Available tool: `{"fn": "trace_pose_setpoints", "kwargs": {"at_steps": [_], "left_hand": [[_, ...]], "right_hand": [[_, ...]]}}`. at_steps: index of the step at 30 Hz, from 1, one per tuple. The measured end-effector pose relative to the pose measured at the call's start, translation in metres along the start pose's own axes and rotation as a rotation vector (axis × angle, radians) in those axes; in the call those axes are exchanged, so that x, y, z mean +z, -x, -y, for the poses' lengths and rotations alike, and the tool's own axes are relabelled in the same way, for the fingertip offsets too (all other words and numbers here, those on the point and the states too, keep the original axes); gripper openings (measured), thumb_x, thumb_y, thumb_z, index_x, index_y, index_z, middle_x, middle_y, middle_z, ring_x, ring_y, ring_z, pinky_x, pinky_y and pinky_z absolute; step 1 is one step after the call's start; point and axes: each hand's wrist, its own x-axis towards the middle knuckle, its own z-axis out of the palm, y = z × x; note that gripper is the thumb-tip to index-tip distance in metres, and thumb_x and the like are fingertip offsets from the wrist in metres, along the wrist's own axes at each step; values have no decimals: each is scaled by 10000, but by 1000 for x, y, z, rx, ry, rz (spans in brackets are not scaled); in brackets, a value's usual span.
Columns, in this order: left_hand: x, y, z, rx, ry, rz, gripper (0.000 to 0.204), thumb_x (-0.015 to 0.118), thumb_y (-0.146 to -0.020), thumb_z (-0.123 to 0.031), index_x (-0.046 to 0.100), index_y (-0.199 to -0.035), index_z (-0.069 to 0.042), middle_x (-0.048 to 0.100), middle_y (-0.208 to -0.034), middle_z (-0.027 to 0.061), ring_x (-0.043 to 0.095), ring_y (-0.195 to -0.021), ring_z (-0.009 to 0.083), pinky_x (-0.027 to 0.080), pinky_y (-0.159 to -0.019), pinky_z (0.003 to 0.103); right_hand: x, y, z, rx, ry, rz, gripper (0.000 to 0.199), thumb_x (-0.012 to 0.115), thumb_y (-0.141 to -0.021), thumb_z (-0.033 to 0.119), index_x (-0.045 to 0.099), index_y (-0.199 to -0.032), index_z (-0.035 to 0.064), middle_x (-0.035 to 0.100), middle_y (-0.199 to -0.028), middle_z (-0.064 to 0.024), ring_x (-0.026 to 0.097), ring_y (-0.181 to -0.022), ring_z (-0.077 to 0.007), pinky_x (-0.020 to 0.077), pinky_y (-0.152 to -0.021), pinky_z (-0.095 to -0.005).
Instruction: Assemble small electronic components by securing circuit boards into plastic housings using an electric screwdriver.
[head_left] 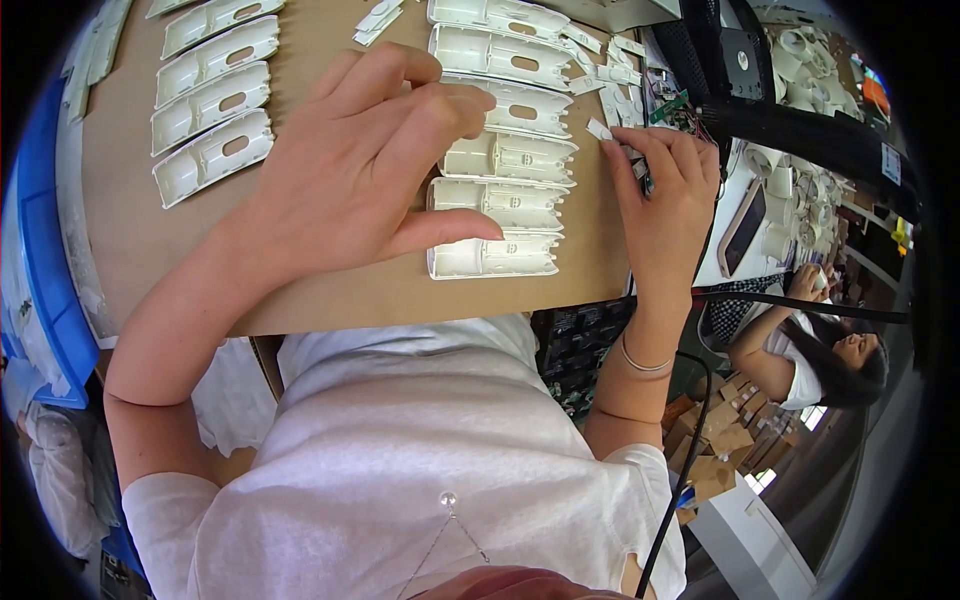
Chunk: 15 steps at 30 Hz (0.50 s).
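Note:
Several white half-round plastic shells (495, 256) lie in a column on the brown work surface, hollow side up; some have an oval hole. My left hand (365, 165) is over the left ends of this column, its fingers bent, the thumb stretched apart from them. Nothing shows between them, and the hand covers part of some shells. To the right of the column, my right hand (665, 185) pinches a small white plastic piece (598, 130) between thumb and index finger. Beside it lies a loose heap of similar small pieces (620, 75).
Another column of white shells (212, 158) lies at the left. Green circuit boards (672, 108) and a black arm (800, 140) are beyond my right hand. A phone (743, 228) lies near white round parts (790, 190). A co-worker (785, 350) sits at the right. A blue bin (40, 240) stands left.

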Motion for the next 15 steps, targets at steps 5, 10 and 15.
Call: {"fn": "trace_pose_setpoints", "kwargs": {"at_steps": [5, 10, 15], "left_hand": [[-3, -1, 0, -17, -26, 72, 715, 825, -829, -507, 608, -1338, -55, 676, -1171, 44, 557, -1082, 272, 476, -925, 357], [-3, 0, 1, -35, -44, 72, 732, 818, -830, -520, 610, -1361, -62, 653, -1119, 52, 558, -1096, 274, 472, -937, 365], [-6, 1, 2, -39, -21, 95, 722, 822, -829, -512, 613, -1358, -66, 652, -1116, 61, 556, -1100, 276, 468, -948, 372]], "right_hand": [[-4, -7, -4, 24, -77, 93, 170, 809, -845, 104, 766, -1009, 108, 697, -995, 1, 573, -942, -224, 477, -909, -349], [-11, -10, -2, 38, -128, 135, 185, 794, -838, 73, 754, -1017, 102, 704, -977, -3, 576, -943, -219, 478, -912, -349], [-13, -4, 2, 99, -237, 190, 231, 773, -838, 44, 752, -1059, 109, 702, -966, -2, 576, -933, -213, 476, -909, -342]]}}
